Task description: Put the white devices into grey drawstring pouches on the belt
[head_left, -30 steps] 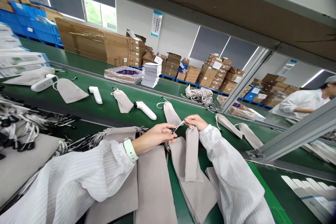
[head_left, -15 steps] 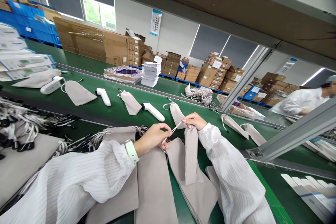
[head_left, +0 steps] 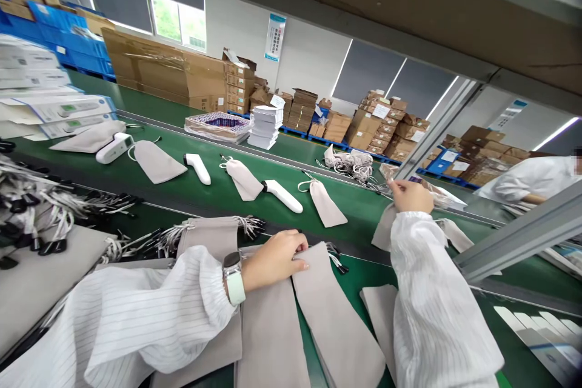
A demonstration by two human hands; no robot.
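My left hand [head_left: 278, 259] is closed at the top edge of a flat beige drawstring pouch [head_left: 339, 309], with thumb and fingers on the fabric. Other flat pouches [head_left: 273, 327] lie beneath and beside it. Farther out over the green belt, my right hand [head_left: 412, 197] is closed at the top of another beige pouch [head_left: 384, 227]; its cord is hidden by the fingers. Along the belt lie a cinched pouch [head_left: 326, 203], a white handheld device [head_left: 282, 195], a second pouch [head_left: 244, 179] and another white device [head_left: 198, 168].
Corded pouches with black toggles [head_left: 40, 218] are heaped at left, below stacked white boxes [head_left: 68, 112]. A metal post [head_left: 518, 236] slants up at right. A paper stack [head_left: 265, 127] and a basket [head_left: 217, 126] stand across the belt. A co-worker's sleeve [head_left: 531, 179] shows far right.
My right hand has moved away to the right with the pouch it was cinching, now over the belt. The left hand has let go of that cord and come down onto the flat pouch.
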